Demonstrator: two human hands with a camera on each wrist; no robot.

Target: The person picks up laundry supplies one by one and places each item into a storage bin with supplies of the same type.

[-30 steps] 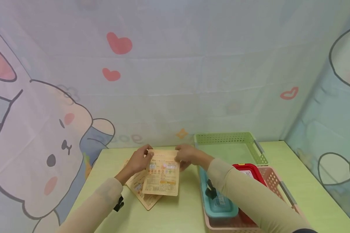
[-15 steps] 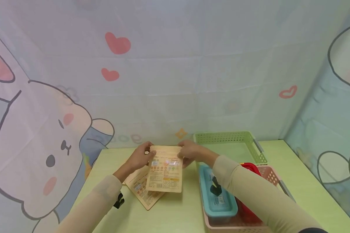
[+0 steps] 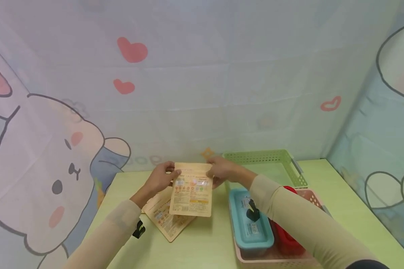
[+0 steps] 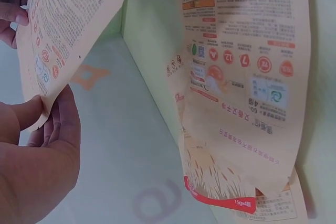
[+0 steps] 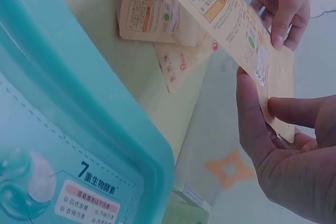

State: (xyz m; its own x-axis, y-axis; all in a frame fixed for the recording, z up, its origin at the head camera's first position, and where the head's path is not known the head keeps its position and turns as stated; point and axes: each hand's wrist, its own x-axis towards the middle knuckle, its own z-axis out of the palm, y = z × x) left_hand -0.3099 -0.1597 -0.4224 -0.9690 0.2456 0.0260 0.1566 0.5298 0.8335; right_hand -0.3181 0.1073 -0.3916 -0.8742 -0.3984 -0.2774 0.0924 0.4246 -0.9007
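Observation:
Both hands hold one flat tan food pouch upright above the table, its printed back toward the head camera. My left hand pinches the upper left edge, thumb in front; the left wrist view shows the other fingers behind the pouch. On the opposite edge, near the top, my right hand pinches it too, as the right wrist view also shows. Under it on the table lie several similar pouches, overlapping and turned at angles. One pouch in that pile shows a wheat print and a red band.
A pink basket stands at the right, holding a turquoise lidded box and a red box, partly hidden by the right sleeve. Behind it sits a green basket. A printed curtain hangs along the table's back edge.
The held pouch has risen and shifted slightly right, both hands moving with it. More of the pouches beneath shows. The right forearm now covers more of the red box.

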